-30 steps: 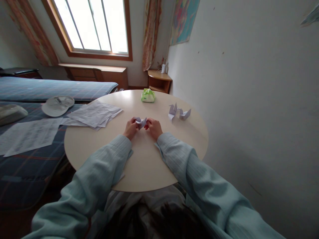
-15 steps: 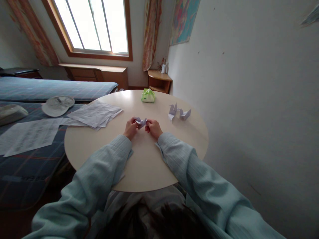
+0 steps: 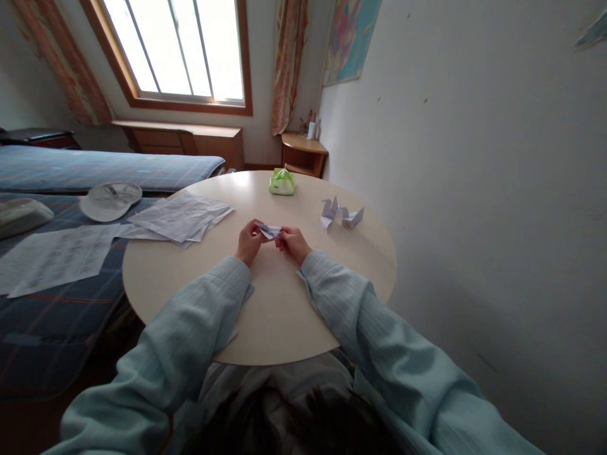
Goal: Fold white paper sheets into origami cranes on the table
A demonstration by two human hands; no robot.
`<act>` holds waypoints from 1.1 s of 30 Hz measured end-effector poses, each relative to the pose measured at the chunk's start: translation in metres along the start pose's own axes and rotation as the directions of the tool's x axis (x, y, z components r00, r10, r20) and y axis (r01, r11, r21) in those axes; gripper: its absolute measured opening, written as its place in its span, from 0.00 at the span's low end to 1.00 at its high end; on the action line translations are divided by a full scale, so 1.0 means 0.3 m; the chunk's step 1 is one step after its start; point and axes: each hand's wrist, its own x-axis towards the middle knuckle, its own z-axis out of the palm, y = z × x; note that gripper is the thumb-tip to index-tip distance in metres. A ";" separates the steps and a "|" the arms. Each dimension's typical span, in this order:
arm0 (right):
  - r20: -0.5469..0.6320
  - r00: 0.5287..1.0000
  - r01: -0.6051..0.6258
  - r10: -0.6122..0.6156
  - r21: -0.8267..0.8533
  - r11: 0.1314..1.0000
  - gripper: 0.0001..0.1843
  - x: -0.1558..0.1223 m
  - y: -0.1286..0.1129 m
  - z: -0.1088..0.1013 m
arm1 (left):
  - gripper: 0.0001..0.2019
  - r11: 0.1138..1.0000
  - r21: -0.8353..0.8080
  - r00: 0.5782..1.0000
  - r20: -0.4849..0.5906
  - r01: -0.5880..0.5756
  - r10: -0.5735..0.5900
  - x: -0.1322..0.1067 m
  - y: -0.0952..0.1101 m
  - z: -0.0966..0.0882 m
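A small folded piece of white paper (image 3: 270, 232) is held between my two hands above the middle of the round table (image 3: 279, 316). My left hand (image 3: 250, 242) pinches its left end, with the fingertips partly behind the paper. On the right end, my right hand (image 3: 293, 244) closes thumb and fingers. Two finished-looking folded paper figures, one bird-like (image 3: 329, 213) and one lower and boat-like (image 3: 353, 218), stand close together on the table to the right of my hands.
A green tissue pack (image 3: 282, 182) sits at the table's far edge. Loose paper sheets (image 3: 183, 215) lie at the left, reaching over onto the plaid bed (image 3: 57, 328), where a white cap (image 3: 110, 201) rests. The white wall (image 3: 474, 221) rises close on the right.
The folded paper has turned in my fingers and now looks flatter and more stretched between the hands. Both hands stay in nearly the same place. The other things have not moved.
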 end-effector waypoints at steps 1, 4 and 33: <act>0.004 1.000 -0.011 0.011 0.026 1.000 0.08 -0.001 -0.001 0.001 | 0.04 0.999 0.041 0.999 -0.007 -0.035 0.035 -0.001 -0.003 -0.001; 0.015 0.999 -0.050 0.049 0.090 0.995 0.07 -0.004 -0.007 0.005 | 0.06 0.975 0.164 0.988 -0.019 -0.147 0.152 -0.007 -0.002 -0.005; 0.172 0.949 -0.304 0.263 0.294 0.906 0.02 -0.020 -0.049 -0.009 | 0.08 0.868 0.369 0.939 0.043 -0.332 0.341 -0.032 0.051 -0.006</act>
